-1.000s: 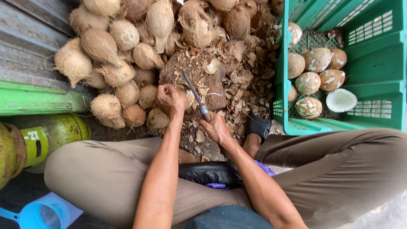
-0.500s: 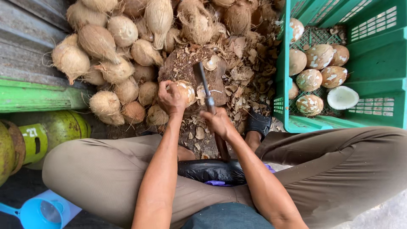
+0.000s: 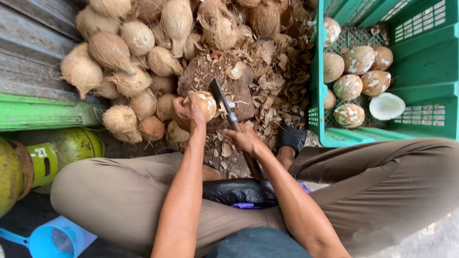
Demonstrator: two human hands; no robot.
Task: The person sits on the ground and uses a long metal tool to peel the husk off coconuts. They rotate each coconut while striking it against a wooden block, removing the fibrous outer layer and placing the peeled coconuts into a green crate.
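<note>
Crate (image 3: 432, 57) green; husked coconuts (image 3: 110, 52) tan-brown; peeled coconuts (image 3: 348, 87) brown-white mottled; gas cylinder (image 3: 62, 153) yellow-green; scoop (image 3: 50, 241) blue.

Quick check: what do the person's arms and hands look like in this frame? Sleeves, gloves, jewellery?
Both arms are bare from the near edge of the picture to the fingertips; no sleeve shows. The left hand and right hand wear no gloves. No watch, ring, bracelet or tape shows on either wrist or hand. Below the arms, brown trousers cover the legs.

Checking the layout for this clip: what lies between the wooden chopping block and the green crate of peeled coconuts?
In the head view, a litter of brown shell chips and husk scraps covers the ground between the chopping block and the green crate.
</note>
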